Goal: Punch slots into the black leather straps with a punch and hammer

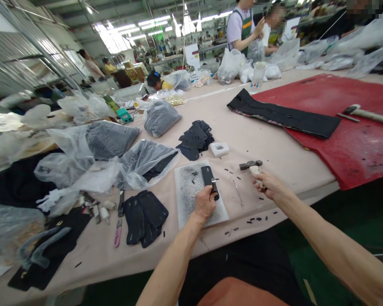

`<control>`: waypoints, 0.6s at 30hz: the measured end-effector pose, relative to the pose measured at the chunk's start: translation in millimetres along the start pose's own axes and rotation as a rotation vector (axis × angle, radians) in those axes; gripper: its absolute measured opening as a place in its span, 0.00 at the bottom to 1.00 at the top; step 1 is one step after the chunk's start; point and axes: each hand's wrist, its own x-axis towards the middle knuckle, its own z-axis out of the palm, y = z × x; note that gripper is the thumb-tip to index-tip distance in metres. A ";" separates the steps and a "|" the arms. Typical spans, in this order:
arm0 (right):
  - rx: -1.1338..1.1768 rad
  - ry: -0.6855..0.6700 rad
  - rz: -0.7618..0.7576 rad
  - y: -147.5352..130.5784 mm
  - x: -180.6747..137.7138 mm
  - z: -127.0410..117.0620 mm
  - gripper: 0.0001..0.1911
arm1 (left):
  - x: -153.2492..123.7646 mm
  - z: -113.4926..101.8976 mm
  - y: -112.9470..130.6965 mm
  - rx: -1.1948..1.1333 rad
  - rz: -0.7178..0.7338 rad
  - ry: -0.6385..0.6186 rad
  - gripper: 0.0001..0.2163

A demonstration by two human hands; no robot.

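Observation:
My left hand (204, 203) is closed around a metal hole punch (213, 185), held upright over a black strap-shaped piece (207, 173). That piece lies on a worn white cutting board (187, 199) strewn with small black scraps. My right hand (268, 185) grips a hammer (250, 165) by its pale wrapped handle, off to the right of the board and above the table. Beyond the board are a pile of black pieces (196, 137) and a white block (219, 149) with dark marks. More black pieces (146, 216) lie fanned out left of the board.
A thin metal pick (238, 192) and loose scraps lie right of the board. Plastic bags (147, 159), a pink-handled tool (118, 233) and other tools fill the left side. A black panel (284, 112) overlaps a red sheet (354, 140) bearing a mallet (370, 114). Other people work across the table.

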 end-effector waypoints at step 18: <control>-0.939 -0.173 -1.301 -104.2 -152.4 40.1 0.31 | -0.8 0.3 -1.5 0.030 -0.003 -0.013 0.05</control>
